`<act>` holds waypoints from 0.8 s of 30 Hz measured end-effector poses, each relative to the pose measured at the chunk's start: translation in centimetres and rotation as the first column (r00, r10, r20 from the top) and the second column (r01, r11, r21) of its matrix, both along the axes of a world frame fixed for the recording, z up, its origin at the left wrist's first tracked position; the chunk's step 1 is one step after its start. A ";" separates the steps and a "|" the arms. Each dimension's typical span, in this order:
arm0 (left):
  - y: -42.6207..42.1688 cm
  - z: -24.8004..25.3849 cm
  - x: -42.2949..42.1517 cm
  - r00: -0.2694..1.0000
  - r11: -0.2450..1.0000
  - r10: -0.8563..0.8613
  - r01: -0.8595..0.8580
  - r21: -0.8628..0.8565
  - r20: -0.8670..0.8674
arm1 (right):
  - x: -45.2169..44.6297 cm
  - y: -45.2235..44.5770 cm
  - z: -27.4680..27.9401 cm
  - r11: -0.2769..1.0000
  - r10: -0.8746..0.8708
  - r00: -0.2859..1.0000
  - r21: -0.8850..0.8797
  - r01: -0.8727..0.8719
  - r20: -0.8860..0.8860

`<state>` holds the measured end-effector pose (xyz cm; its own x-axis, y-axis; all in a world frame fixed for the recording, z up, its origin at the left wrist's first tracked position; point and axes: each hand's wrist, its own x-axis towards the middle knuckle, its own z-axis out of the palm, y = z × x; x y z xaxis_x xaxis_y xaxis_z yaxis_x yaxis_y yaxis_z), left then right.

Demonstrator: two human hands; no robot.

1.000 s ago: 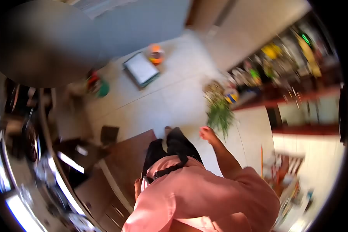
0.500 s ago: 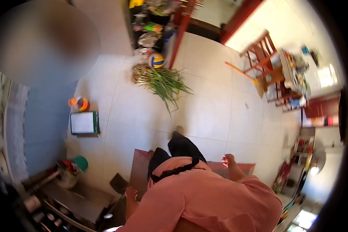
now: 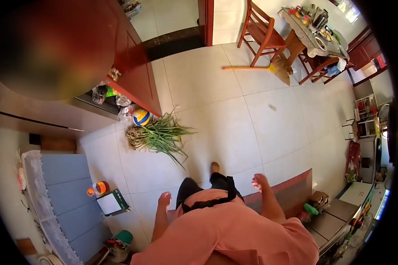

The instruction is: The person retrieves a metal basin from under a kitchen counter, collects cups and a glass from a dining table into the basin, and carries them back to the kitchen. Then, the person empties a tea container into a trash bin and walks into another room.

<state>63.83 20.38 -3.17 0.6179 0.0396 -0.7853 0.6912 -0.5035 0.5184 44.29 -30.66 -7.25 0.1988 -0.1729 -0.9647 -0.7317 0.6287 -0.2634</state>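
Observation:
My left hand hangs beside my left thigh, over the tiled floor. Its fingers look loosely bent and apart, with nothing seen in them. Away on the right side, my right hand is raised a little out from my hip, fingers half curled and holding nothing visible. Neither hand touches an object. On the floor ahead lies a bundle of green leafy stalks with pale roots, against a yellow, blue and white ball.
A broom lies near a wooden chair and a cluttered table. A red door stands ajar ahead left. On the left are an orange-capped bottle, a green-and-white box and a teal bucket. A reddish mat lies right.
My view has turned right, and I have stepped forward off the mat's middle. The leafy bundle now appears further left; the chair and broom are nearer the centre. Both hands stay free.

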 end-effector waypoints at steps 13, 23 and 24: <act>-14.4 -3.8 24.3 0.917 0.983 0.165 -0.121 0.140 -0.364 | 7.4 -16.5 -8.1 0.880 0.376 0.872 -0.173 -0.441 -0.312; -35.5 -1.3 53.7 0.938 0.967 -0.157 0.210 -0.146 0.308 | 35.6 -23.0 0.8 0.994 0.013 0.998 -0.106 -0.020 -0.061; -36.6 -1.2 56.5 0.944 0.979 -0.080 0.134 -0.152 0.320 | 38.4 -24.6 -0.3 0.997 0.000 0.999 -0.080 -0.004 -0.053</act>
<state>120.32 -16.20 -4.40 0.8251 -0.1570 -0.5428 0.4289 -0.4512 0.7826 82.69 -55.21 -7.54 0.1480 -0.2496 -0.9570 -0.7473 0.6056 -0.2736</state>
